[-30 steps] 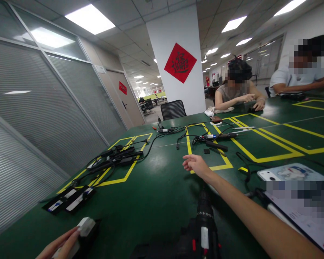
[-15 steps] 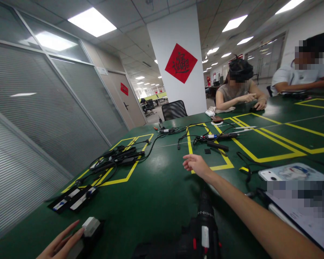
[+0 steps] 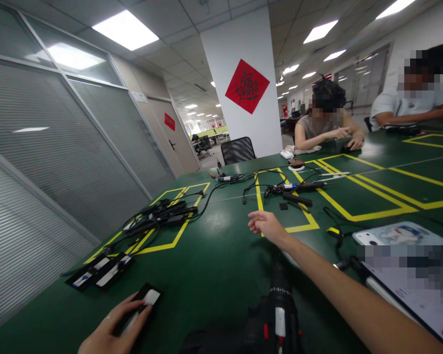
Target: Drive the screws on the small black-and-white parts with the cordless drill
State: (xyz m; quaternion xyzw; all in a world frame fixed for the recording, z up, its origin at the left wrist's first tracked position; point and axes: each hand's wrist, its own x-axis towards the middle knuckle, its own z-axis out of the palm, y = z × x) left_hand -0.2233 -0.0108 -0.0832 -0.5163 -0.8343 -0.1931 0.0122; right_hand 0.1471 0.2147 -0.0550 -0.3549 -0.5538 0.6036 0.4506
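Note:
My left hand (image 3: 118,319) grips a flat black plate with a white strip (image 3: 153,296) at the lower left, its thumb and fingers along the two sides. The palm hides the plate's near end. Two similar black plates with white strips (image 3: 112,272) lie side by side on the green table, beyond and left of that hand. My right hand (image 3: 266,226) hovers near the middle of the table with its fingers loosely bent and apart, holding nothing. Below my right forearm is a black power drill (image 3: 280,290), with its chuck pointing away from me.
Tangled black cables (image 3: 166,214) lie at the left within yellow tape marks. A pen-like tool (image 3: 293,187) and a black bar (image 3: 297,199) lie past my right hand. A phone (image 3: 398,233) is at the right. Two people (image 3: 327,128) sit across the table.
My left hand has moved right and forward with the black plate, which now lies flatter and shows more of its face. The right hand has barely moved.

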